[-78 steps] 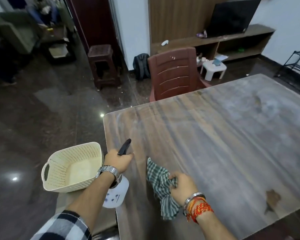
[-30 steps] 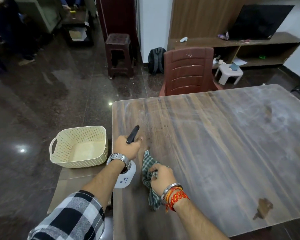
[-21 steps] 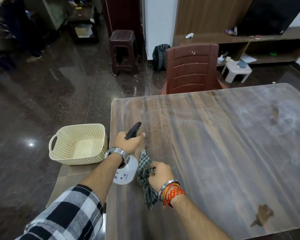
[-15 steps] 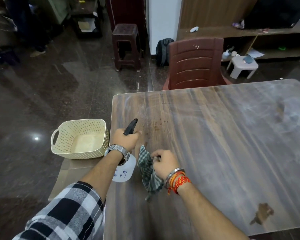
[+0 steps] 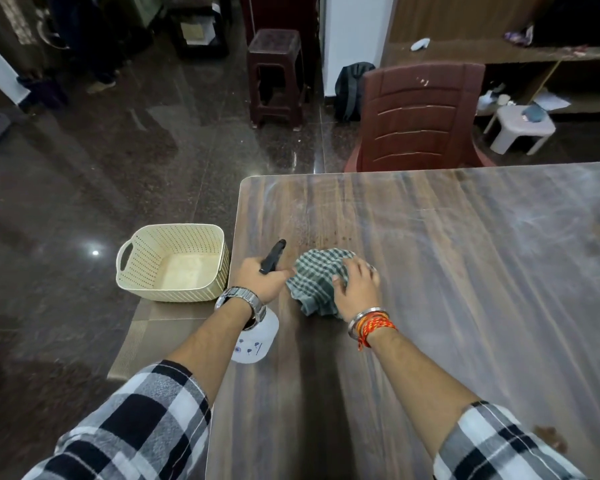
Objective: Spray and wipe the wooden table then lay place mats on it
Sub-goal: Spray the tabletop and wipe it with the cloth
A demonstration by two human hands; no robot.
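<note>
The wooden table fills the right half of the head view, streaked and dusty, with small dark specks near its left end. My left hand grips a white spray bottle with a black nozzle at the table's left edge. My right hand presses a green checked cloth flat on the table just right of the bottle. A tan place mat lies on a low surface left of the table, under the basket.
A cream perforated basket stands empty left of the table. A brown plastic chair sits at the far edge, with a brown stool, a backpack and a white step stool beyond. A dark stain marks the near right of the table.
My right hand has lifted the bunched cloth, moved it forward and spread it flat on the table under the palm. My left hand keeps the spray bottle at the table edge.
</note>
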